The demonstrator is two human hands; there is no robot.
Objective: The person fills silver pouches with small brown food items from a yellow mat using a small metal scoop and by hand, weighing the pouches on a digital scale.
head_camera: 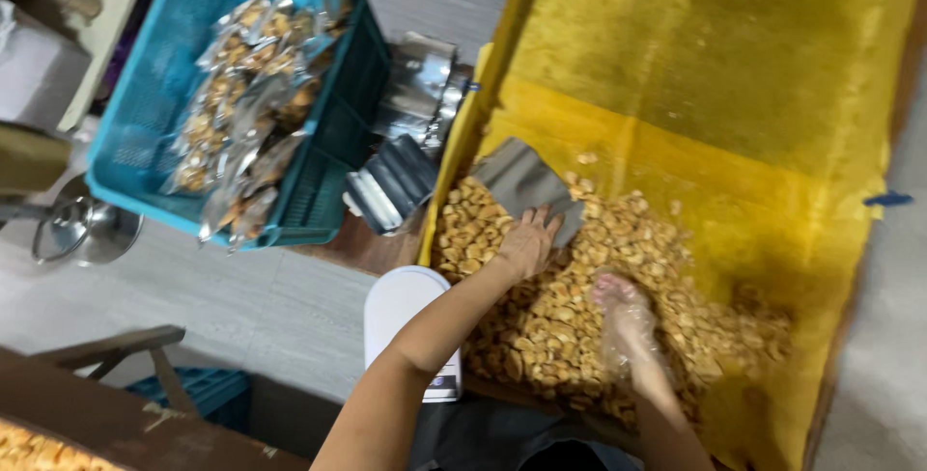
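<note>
My left hand (528,239) holds a silver foil pouch (521,181) at its lower edge, over a heap of golden-brown snack pieces (570,307). My right hand (626,321) wears a thin clear plastic glove and is dug into the heap, fingers closed among the pieces. The snacks lie in a wide tray lined with yellow sheeting (734,104).
A blue plastic crate (154,85) at the left holds several filled clear-and-silver packets (241,104). Stacks of unfilled silver pouches (396,181) lie between crate and tray. A white scale (401,307) stands by my left forearm. A metal pot lid (72,230) lies at the far left.
</note>
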